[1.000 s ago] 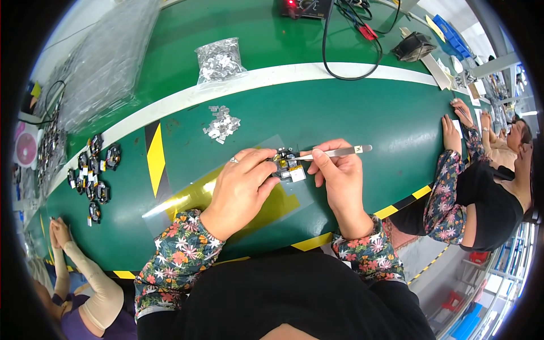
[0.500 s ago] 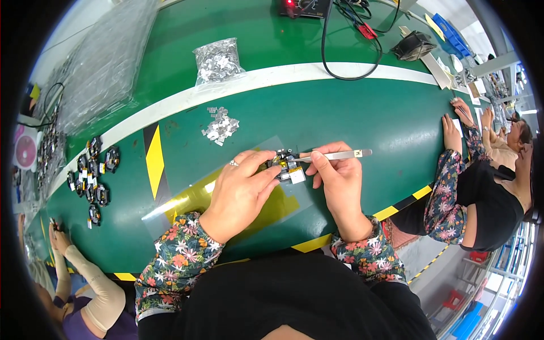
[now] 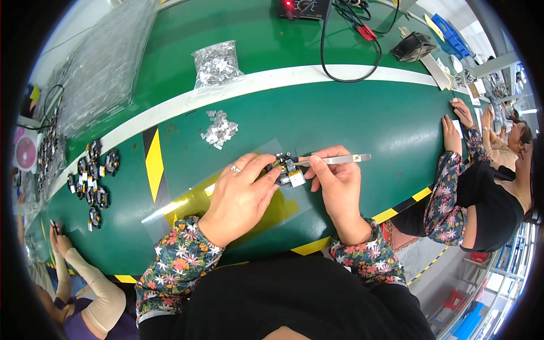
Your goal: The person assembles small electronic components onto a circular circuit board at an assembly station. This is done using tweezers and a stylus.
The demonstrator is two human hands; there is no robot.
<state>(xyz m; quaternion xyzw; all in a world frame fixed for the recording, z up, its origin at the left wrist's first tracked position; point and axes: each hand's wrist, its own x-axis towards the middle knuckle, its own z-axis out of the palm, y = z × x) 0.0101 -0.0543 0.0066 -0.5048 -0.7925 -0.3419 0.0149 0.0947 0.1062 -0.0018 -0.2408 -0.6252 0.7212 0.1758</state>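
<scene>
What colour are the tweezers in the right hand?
The tweezers are silver; they show best in the head view.

Tweezers point(image 3: 342, 160) silver; module point(image 3: 292, 174) black, yellow, white; film point(image 3: 275, 215) yellow; sleeves point(image 3: 180, 258) floral.

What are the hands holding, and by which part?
Right hand: tweezers, pinched around mid-length. Left hand: a small black device, by its left side.

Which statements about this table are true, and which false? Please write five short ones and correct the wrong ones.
1. The right hand holds metal tweezers. True.
2. The left hand touches a black electronic unit. True.
3. The metal tweezers point away from that unit. False: they point toward it.
4. The plastic bag lies beyond the loose pale pieces. True.
5. No dark units lie left of both hands. False: a cluster of dark units lies there.
</scene>
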